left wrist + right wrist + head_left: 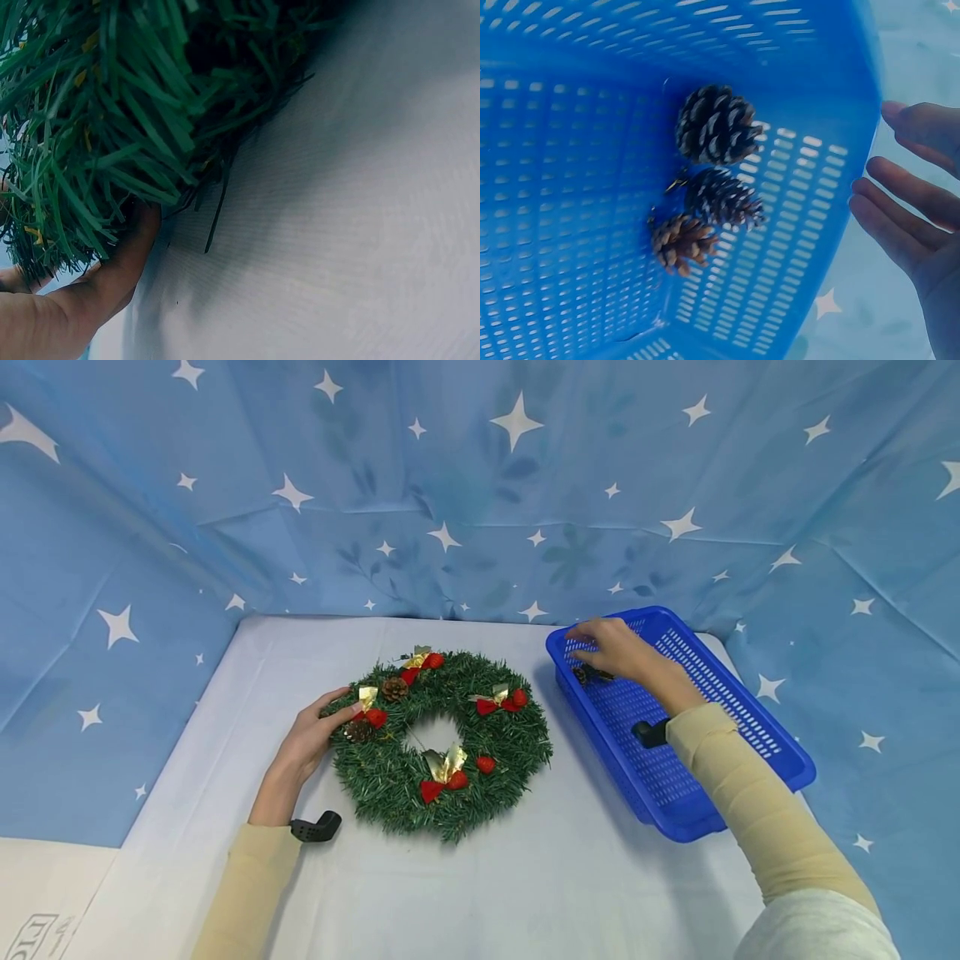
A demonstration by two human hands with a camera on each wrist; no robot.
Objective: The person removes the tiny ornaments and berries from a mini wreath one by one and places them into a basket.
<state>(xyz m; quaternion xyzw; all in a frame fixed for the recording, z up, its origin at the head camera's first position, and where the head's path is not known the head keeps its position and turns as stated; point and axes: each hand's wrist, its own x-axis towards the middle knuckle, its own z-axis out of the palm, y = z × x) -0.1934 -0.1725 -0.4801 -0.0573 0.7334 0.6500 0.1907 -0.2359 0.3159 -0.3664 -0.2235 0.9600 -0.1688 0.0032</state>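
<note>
Our left hand (303,737) grips the wreath (498,739) by its rim, toward the desk (525,881)'s left edge; it should be light, springy, easiest held there. Our right hand (621,649), loosely open, empty, hovers by the basket (791,770)'s far-left corner, near stiff, probably light cones (721,196).

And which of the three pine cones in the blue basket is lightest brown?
The bottom pine cone in the right wrist view; the middle one and top one are darker, with whitish tips.

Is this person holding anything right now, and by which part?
The left hand grips the Christmas wreath by its left outer edge; the right hand holds nothing.
</note>
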